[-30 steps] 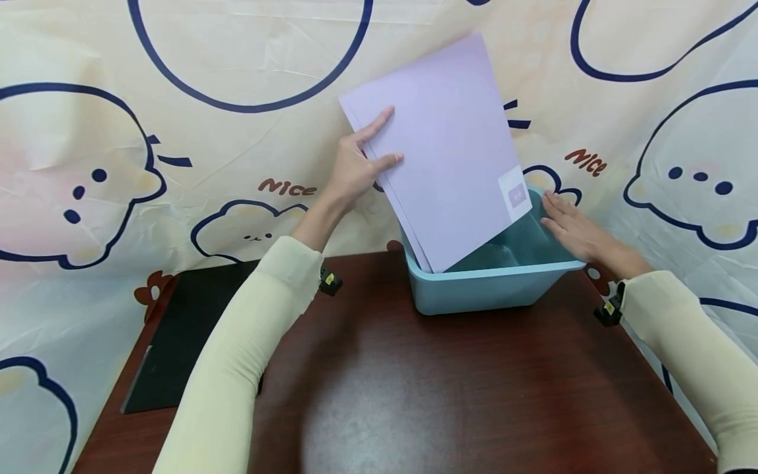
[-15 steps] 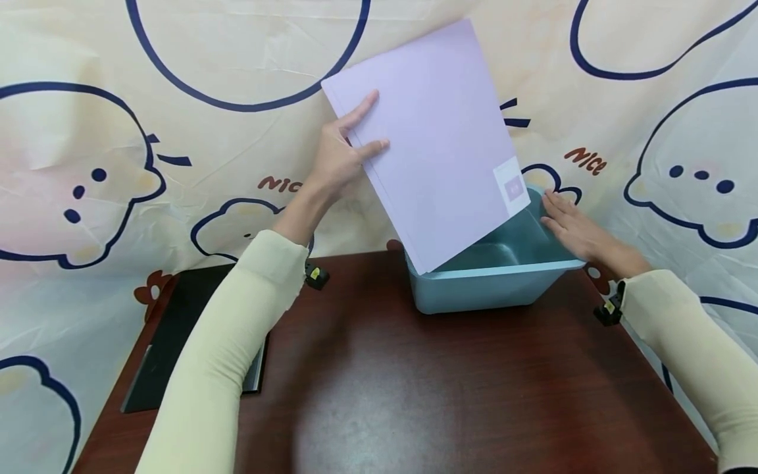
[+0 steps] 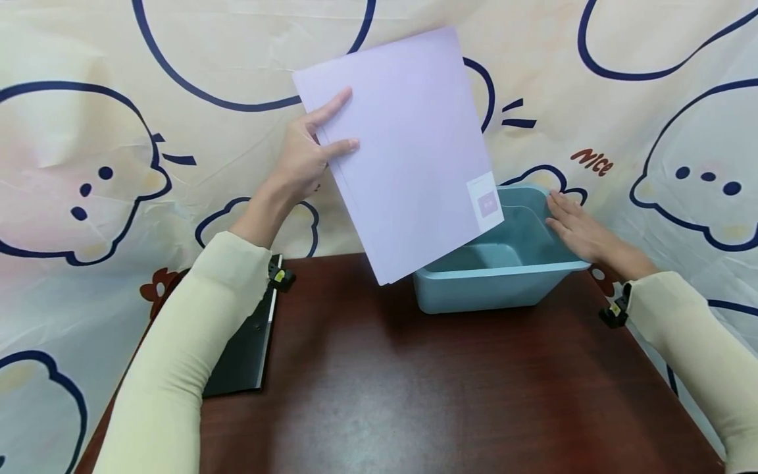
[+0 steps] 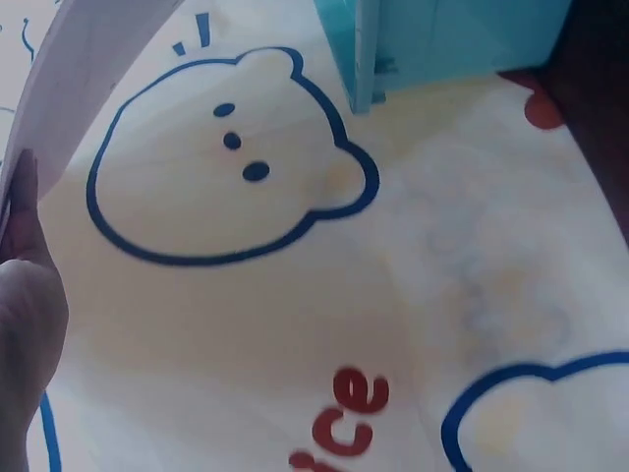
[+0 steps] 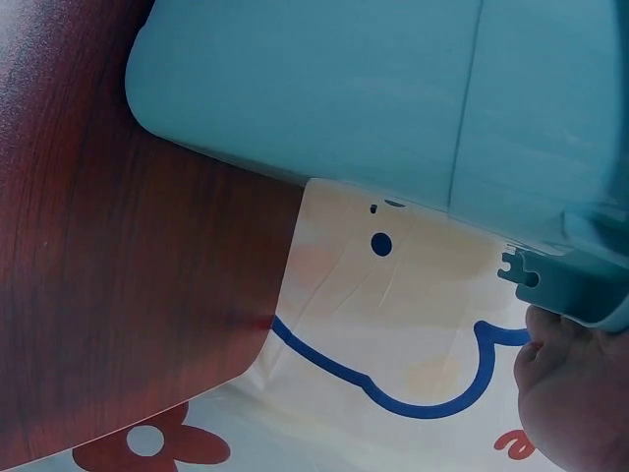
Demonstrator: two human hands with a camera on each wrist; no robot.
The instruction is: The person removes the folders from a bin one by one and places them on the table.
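My left hand (image 3: 302,155) pinches the left edge of a light purple folder (image 3: 408,151), thumb and index finger lying across its front. The folder is tilted, with a pale label (image 3: 485,203) near its lower right corner and a second layer showing along its left edge. Its lower corner hangs just left of a blue plastic bin (image 3: 497,289) on the table, and its lower right part overlaps the bin's back left in the head view. My right hand (image 3: 577,227) rests with straight fingers on the bin's right rim. In the left wrist view only the folder's edge (image 4: 88,79) appears.
A flat black object (image 3: 243,355) lies on the left of the dark wooden table (image 3: 403,382), partly hidden by my left arm. A cartoon-printed sheet (image 3: 237,151) covers the wall close behind the table and hangs at both sides.
My left hand has moved left with the folder, drawing its lower corner out from over the bin to beside it. The right hand has stayed on the rim.
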